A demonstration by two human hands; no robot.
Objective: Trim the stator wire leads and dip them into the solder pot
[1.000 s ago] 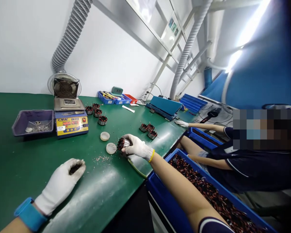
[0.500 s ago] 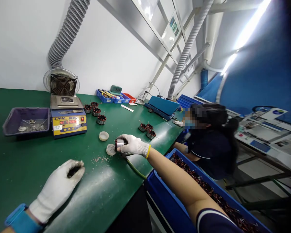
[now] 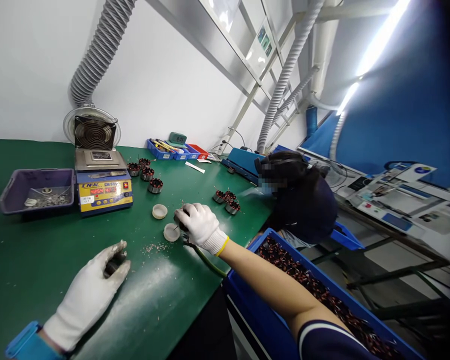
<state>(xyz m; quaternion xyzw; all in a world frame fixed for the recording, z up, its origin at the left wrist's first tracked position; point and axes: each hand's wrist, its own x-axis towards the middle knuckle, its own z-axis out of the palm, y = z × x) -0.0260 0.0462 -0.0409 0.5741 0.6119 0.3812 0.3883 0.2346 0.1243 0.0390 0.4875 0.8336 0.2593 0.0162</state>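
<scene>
My right hand (image 3: 202,225), in a white glove with a yellow cuff edge, grips a motor stator (image 3: 181,219) above the green table. The stator is mostly covered by the fingers. Just left of it sits a small round white dish (image 3: 171,232), with a second white dish (image 3: 159,211) behind. Small scraps (image 3: 155,248) are scattered in front of the dishes. My left hand (image 3: 92,290), gloved and smudged at the fingertips, rests on the table, its fingers curled and thumb apart. The space between them looks dark; I see no held thing there.
A blue-and-yellow soldering pot (image 3: 104,192) with a fan stands beside a purple bin (image 3: 37,175). Several stators (image 3: 155,186) stand behind the dishes, more (image 3: 232,207) further right. A blue crate (image 3: 272,235) full of stators borders the table. A co-worker (image 3: 298,200) bends beyond it.
The stator has turned in my right hand, so its silver side no longer shows. My left thumb and fingers have parted slightly. The co-worker has leaned forward toward the table.
</scene>
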